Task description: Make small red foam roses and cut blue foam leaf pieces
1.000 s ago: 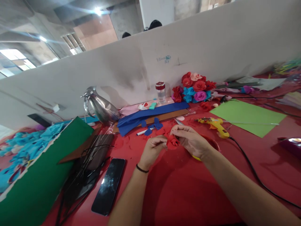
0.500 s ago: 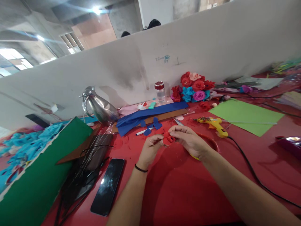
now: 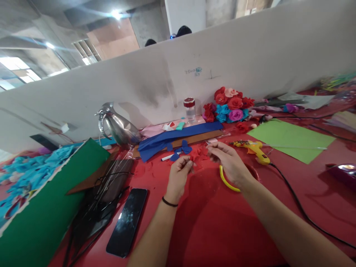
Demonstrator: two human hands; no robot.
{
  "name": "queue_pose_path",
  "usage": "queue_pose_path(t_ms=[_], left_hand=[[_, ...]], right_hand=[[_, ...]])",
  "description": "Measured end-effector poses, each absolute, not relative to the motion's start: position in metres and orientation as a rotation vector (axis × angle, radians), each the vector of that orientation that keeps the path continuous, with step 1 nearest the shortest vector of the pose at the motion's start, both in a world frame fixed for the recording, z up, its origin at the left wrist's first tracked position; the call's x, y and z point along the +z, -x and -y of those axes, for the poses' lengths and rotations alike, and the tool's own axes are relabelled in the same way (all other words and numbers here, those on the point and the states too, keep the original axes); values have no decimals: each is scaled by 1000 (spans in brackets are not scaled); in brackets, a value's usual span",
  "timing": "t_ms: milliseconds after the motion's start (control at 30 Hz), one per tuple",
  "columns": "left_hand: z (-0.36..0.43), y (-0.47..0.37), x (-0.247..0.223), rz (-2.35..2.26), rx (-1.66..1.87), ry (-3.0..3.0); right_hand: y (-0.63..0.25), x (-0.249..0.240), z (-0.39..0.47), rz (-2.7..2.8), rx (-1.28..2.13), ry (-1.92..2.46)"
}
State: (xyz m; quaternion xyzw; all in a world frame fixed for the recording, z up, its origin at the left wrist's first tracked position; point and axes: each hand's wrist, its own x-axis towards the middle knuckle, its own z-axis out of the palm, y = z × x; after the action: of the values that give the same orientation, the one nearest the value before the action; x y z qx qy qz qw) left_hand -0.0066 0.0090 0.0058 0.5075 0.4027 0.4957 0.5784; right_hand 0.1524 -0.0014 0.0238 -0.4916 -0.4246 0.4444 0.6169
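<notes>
My left hand [image 3: 179, 174], a dark band at its wrist, is closed in a pinch. Red paper [image 3: 191, 158] shows at its fingertips; it looks like the red paper rose, mostly hidden by the fingers. Apart from it, to the right, my right hand [image 3: 226, 163] has thumb and fingertips drawn together; anything between them is too small to make out. Loose red paper pieces [image 3: 200, 152] lie beyond and between the hands. Under the right hand a curved yellow handle [image 3: 228, 181] rests on the table, partly covered.
A yellow glue gun [image 3: 254, 148] lies to the right by a green sheet [image 3: 292, 139]. Behind are blue paper strips [image 3: 180, 131], blue petals [image 3: 186, 148], a jar [image 3: 189, 109], paper roses [image 3: 230, 104] and a metal jug [image 3: 118, 126]. A phone [image 3: 127, 222] and green board [image 3: 52, 200] are left.
Both hands were together on the red paper rose. My right hand has drawn away to the right, uncovering more of the yellow handle; my left hand has turned, hiding the rose.
</notes>
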Motion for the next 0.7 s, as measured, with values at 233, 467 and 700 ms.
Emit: queue_pose_path(t_ms=[233,467,700], left_hand=[[-14,7,2,-947,1161,-885],[-14,8,4,-833,1141,-713],[-17,8,-2,-859,1150,-697]], right_hand=[[-244,30,1,1100,-46,2117],[-311,-17,-5,1255,293,2637],[-322,-21,-9,1292,456,2542]])
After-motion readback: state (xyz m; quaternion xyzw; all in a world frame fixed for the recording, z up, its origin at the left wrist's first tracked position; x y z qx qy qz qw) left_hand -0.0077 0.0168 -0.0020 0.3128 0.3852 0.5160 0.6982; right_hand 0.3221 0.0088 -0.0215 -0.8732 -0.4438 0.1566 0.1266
